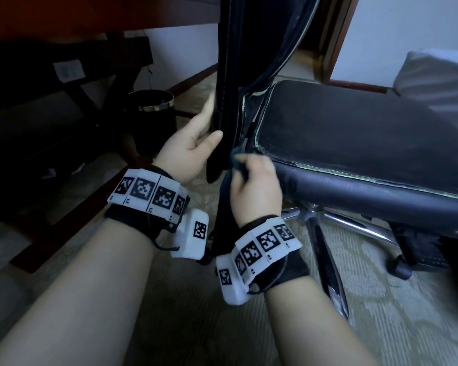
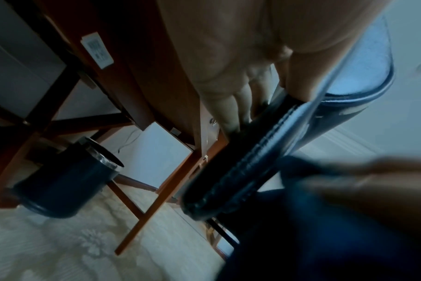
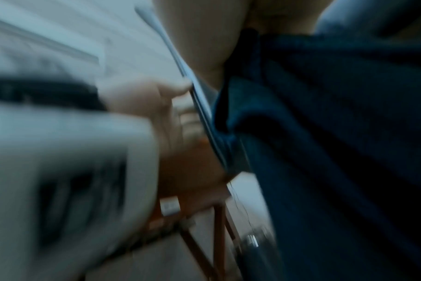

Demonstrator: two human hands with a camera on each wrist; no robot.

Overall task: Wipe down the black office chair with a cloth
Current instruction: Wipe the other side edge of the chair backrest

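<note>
The black office chair's backrest (image 1: 238, 75) stands edge-on at the centre, and its padded seat (image 1: 354, 138) spreads to the right. My left hand (image 1: 209, 128) grips the backrest's lower edge (image 2: 240, 161), thumb on the near face and fingers behind. Just right of it, my right hand (image 1: 251, 175) holds a bunched dark blue cloth (image 1: 238, 159) against the bottom of the backrest. The cloth's tail hangs down past my wrist. In the blurred right wrist view the cloth (image 3: 324, 133) fills the right side, beside the backrest edge (image 3: 199, 106) and my left hand (image 3: 144, 100).
A black waste bin (image 1: 154, 112) with a metal rim stands under the wooden desk (image 1: 64, 17) at the left. The chair's chrome base (image 1: 328, 233) and a caster (image 1: 399, 268) spread over the patterned carpet (image 1: 381, 326). White bedding (image 1: 439, 83) lies at the far right.
</note>
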